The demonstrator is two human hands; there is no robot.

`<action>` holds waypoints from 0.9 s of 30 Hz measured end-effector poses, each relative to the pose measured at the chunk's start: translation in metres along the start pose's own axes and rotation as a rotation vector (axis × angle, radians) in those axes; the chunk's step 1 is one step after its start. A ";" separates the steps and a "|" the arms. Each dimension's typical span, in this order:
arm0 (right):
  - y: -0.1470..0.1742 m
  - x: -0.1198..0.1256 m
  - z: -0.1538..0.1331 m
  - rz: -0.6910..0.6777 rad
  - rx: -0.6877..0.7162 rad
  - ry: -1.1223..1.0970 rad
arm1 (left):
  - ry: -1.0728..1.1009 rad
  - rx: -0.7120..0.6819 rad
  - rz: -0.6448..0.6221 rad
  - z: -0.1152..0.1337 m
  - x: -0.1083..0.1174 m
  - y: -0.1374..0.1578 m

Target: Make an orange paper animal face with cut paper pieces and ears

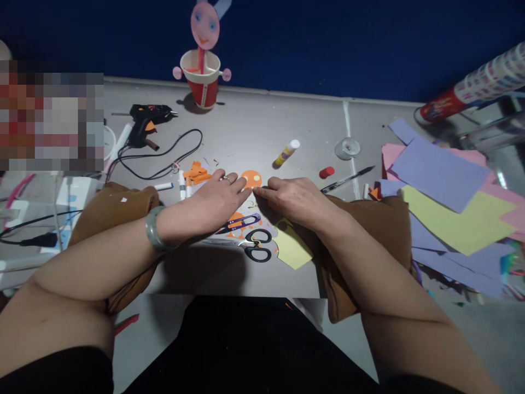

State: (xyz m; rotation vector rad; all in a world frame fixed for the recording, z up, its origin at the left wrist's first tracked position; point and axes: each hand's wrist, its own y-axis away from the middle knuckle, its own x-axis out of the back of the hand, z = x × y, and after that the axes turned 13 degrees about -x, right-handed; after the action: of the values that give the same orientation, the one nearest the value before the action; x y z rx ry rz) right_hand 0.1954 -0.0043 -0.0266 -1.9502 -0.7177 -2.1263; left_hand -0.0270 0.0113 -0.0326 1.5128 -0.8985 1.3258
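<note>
An orange paper disc (253, 178) with pale yellow dots lies flat on the table between my hands. My left hand (221, 198) reaches it from the left, fingers stretched out, thumb at its lower edge. From the right, my right hand (292, 198) touches the lower rim with an extended index finger; its other fingers are partly bent. Neither hand grips anything that I can see. Just below are purple thread snips (248, 220), black-handled scissors (258, 244), orange paper scraps (235, 219) and a yellow paper piece (293, 249). Beyond the disc stands a glue stick (285, 155) beside its red cap (327, 172).
At the back stands a red paper cup (204, 90) with a pink paper face. A black glue gun (145, 120) trails its cord at left. A craft knife (348, 179), tape roll (348, 148) and coloured paper sheets (443, 175) lie right. Brown cushions (369, 224) flank the table.
</note>
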 end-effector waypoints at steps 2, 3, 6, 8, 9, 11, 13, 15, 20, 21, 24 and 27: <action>0.000 0.000 -0.001 -0.006 -0.004 0.014 | 0.001 0.002 -0.009 0.000 0.000 0.000; 0.000 0.000 -0.001 -0.008 -0.005 0.018 | 0.002 0.002 -0.015 0.000 0.001 0.000; 0.000 0.001 -0.001 -0.010 -0.004 0.021 | -0.003 -0.008 -0.024 0.001 0.003 0.000; 0.001 0.001 -0.002 -0.013 -0.007 0.026 | -0.015 -0.023 -0.032 0.001 0.005 0.001; 0.001 0.002 -0.002 -0.017 -0.011 0.028 | -0.021 -0.028 -0.036 0.001 0.006 0.001; 0.001 0.003 -0.002 -0.029 -0.016 0.027 | -0.030 -0.032 -0.042 0.000 0.007 0.002; 0.001 0.004 -0.001 -0.035 -0.015 0.013 | -0.028 -0.032 -0.045 0.000 0.009 0.003; 0.000 0.003 0.000 -0.032 -0.013 -0.006 | -0.015 -0.032 -0.051 0.001 0.011 0.003; 0.001 0.000 0.001 -0.014 -0.008 -0.013 | 0.003 -0.029 -0.064 0.002 0.013 0.003; 0.001 0.000 0.001 -0.009 -0.004 -0.008 | 0.007 -0.029 -0.062 0.002 0.013 0.003; 0.001 -0.001 -0.001 0.003 -0.003 -0.002 | 0.019 -0.022 -0.056 0.002 0.013 0.002; 0.002 0.001 0.000 0.005 -0.032 -0.029 | 0.017 -0.016 -0.047 0.002 0.011 0.002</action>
State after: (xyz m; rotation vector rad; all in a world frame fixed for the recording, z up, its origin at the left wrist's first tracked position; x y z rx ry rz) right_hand 0.1958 -0.0059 -0.0253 -2.0014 -0.6875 -2.1240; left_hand -0.0267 0.0090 -0.0209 1.4995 -0.8560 1.2933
